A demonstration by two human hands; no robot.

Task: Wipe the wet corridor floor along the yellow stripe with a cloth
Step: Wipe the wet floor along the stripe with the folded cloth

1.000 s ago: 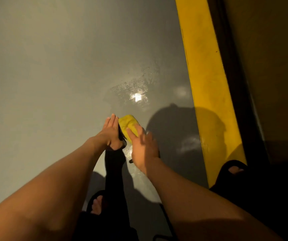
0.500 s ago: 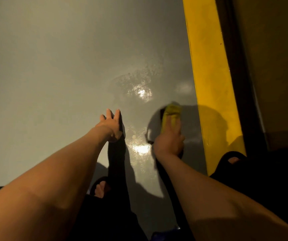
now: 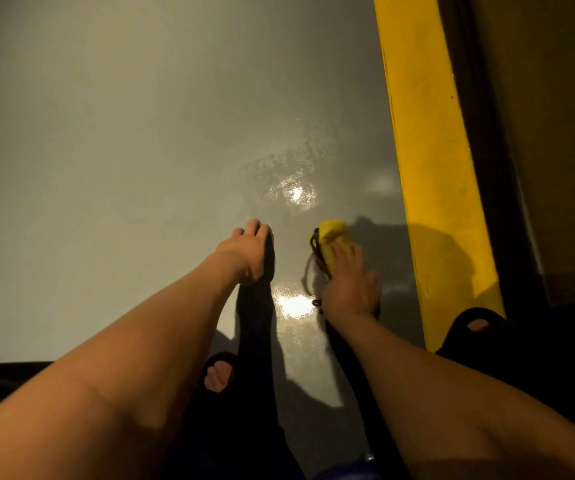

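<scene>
Head view: right hand (image 3: 350,289) presses the yellow cloth (image 3: 333,237) flat-fingered onto the wet floor (image 3: 293,195).
Cloth lies just left of the yellow stripe (image 3: 428,161); left hand (image 3: 244,252) rests open farther left, sandalled foot (image 3: 476,325) on the stripe's near end.

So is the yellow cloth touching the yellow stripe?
Apart. The head view shows grey floor between the cloth under the right hand and the stripe.

Grey floor (image 3: 123,150), glossy, with speckled wet sheen and white glare spots at centre. Yellow stripe (image 3: 428,150) at upper right, plain, edged by black band (image 3: 480,150). Yellow cloth (image 3: 333,237) at centre right, with dark trim. Black footwear (image 3: 466,327) at lower right.
</scene>
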